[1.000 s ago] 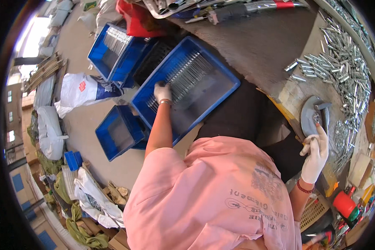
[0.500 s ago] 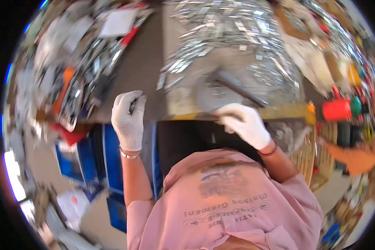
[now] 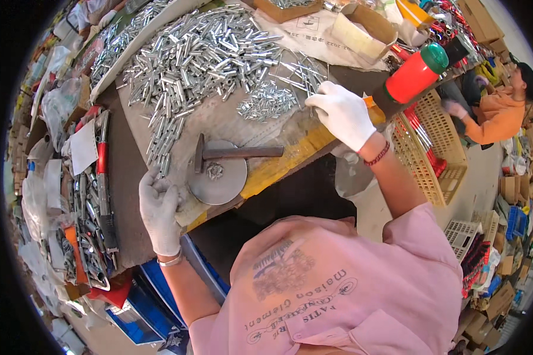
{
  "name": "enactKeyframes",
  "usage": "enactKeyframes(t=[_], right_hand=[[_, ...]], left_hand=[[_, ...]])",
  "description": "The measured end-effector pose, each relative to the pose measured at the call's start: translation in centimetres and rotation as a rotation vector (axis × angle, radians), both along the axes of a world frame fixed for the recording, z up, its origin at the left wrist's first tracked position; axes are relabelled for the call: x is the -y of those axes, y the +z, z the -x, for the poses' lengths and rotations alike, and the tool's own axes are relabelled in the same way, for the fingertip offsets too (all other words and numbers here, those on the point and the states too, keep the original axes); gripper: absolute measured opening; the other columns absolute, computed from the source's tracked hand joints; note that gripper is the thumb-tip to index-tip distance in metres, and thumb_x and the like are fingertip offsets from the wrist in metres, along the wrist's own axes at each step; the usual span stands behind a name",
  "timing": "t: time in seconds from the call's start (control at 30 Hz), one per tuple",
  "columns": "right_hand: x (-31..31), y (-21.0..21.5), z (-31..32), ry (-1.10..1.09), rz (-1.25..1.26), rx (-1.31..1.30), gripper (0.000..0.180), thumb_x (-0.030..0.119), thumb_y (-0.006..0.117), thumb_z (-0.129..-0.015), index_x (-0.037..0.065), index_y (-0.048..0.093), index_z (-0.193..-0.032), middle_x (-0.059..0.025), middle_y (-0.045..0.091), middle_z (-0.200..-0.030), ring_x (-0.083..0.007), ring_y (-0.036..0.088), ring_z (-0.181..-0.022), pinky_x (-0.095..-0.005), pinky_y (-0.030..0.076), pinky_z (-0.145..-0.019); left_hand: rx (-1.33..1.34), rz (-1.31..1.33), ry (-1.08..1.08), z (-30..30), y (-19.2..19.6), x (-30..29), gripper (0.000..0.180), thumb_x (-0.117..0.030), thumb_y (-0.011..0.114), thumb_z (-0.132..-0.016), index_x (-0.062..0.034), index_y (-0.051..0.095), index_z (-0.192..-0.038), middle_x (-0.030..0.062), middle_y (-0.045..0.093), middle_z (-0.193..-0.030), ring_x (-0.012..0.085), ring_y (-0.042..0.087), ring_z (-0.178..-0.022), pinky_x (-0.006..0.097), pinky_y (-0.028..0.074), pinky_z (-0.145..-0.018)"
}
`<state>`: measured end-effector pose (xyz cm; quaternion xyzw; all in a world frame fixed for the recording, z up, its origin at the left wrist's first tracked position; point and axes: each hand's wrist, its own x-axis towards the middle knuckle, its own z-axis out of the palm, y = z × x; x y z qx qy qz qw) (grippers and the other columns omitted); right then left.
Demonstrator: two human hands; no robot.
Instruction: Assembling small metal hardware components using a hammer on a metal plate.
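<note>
My gloved left hand point(image 3: 160, 210) has its fingers curled around the near end of a row of short silver metal tubes point(image 3: 164, 145). My gloved right hand point(image 3: 344, 116) reaches to the right side of the bench, thumb and fingers pinched at the lower ends of thin metal rods point(image 3: 302, 74); the fingertips partly hide what they grip. Between the hands, a hammer point(image 3: 243, 152) lies across a round grey metal plate point(image 3: 222, 184). A few small metal bits point(image 3: 214, 171) rest on the plate beside the hammer's head.
A big heap of metal tubes point(image 3: 201, 50) covers the back of the bench, with small metal pins point(image 3: 269, 102) nearer. Yellow tape point(image 3: 290, 160) runs along the front edge. A red and green bottle-shaped object point(image 3: 414, 74) stands right. Tools point(image 3: 92, 219) crowd the left. A person in orange point(image 3: 497, 115) sits right.
My right hand has moved away from the plate and hammer, rightward and forward to the rods. My left hand has come to the tubes. The view has turned.
</note>
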<state>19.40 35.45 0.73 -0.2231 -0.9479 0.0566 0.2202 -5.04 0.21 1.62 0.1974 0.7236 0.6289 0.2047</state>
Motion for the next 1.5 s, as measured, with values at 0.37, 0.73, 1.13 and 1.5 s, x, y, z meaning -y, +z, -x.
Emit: enactKeyframes(t=[0.37,0.73,1.13,1.5], right_hand=[[-0.8,0.4,2.6,0.295,0.038,-0.109,0.016,0.001,0.074,-0.088,0.011,0.073,-0.101,-0.0059,0.075,-0.104,-0.0291,0.074,-0.093,-0.0365,0.060,-0.082],[13.8,0.1,7.4,0.548,0.269,0.023,0.004,0.012,0.073,-0.090,0.014,0.073,-0.093,-0.0055,0.064,-0.090,-0.0278,0.069,-0.087,-0.0394,0.057,-0.075],[14.2,-0.6,9.2,0.571,0.188,0.043,0.001,0.013,0.072,-0.090,0.014,0.073,-0.089,-0.0053,0.062,-0.091,-0.0273,0.069,-0.086,-0.0393,0.058,-0.075],[14.3,-0.6,9.3,0.675,0.205,-0.030,0.005,0.011,0.068,-0.087,0.014,0.071,-0.089,-0.0068,0.060,-0.091,-0.0297,0.068,-0.086,-0.0433,0.057,-0.073]], left_hand=[[-0.289,0.173,-0.225,-4.2,-0.6,-0.3,0.019,0.007,0.066,-0.093,0.0005,0.074,-0.110,0.0103,0.070,-0.104,0.0206,0.072,-0.093,0.030,0.057,-0.081],[-0.765,0.301,-0.203,-4.2,-0.9,-0.1,0.013,-0.010,0.082,-0.086,-0.0102,0.081,-0.098,0.0103,0.068,-0.091,0.0319,0.068,-0.086,0.041,0.054,-0.075],[-0.697,0.251,-0.166,-3.7,-1.7,-0.3,0.014,-0.008,0.082,-0.083,-0.0086,0.078,-0.097,0.0099,0.069,-0.093,0.0320,0.068,-0.090,0.041,0.054,-0.079],[-0.620,0.134,-0.226,-3.7,-2.5,-0.4,0.018,0.003,0.083,-0.077,-0.0062,0.079,-0.093,0.0124,0.068,-0.088,0.0321,0.068,-0.085,0.040,0.054,-0.076]])
